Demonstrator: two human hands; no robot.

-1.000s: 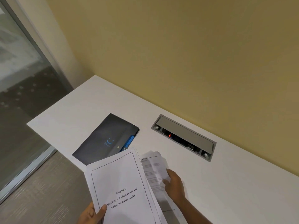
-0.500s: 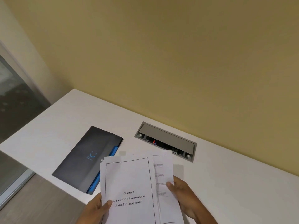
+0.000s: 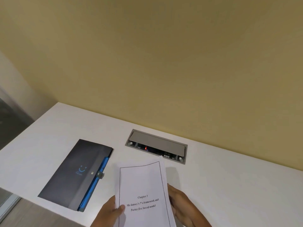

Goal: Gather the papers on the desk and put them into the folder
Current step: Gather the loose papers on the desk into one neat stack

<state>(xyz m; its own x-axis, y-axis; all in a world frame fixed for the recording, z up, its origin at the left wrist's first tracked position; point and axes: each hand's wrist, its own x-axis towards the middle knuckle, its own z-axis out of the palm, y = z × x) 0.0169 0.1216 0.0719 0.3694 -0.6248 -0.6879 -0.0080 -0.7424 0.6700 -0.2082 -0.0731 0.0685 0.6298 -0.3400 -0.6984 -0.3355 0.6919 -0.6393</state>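
Observation:
I hold a stack of white printed papers [image 3: 144, 182] upright over the desk's near edge, its top sheet reading "Chapter 3". My left hand [image 3: 108, 212] grips the stack's left edge with the thumb on the front. My right hand [image 3: 182, 205] clasps the right edge. A dark grey folder [image 3: 72, 172] with a blue inner edge and a snap clasp lies closed on the white desk [image 3: 229, 185], just left of the papers.
A grey cable box [image 3: 155, 145] with a raised lid and a red light is set into the desk behind the papers. A yellow wall rises behind the desk. The desk's left edge drops to the floor beside a glass panel.
The separate sheets in my right hand have come together with the left-hand sheets into one aligned stack. The view has shifted right, so the folder now appears further left.

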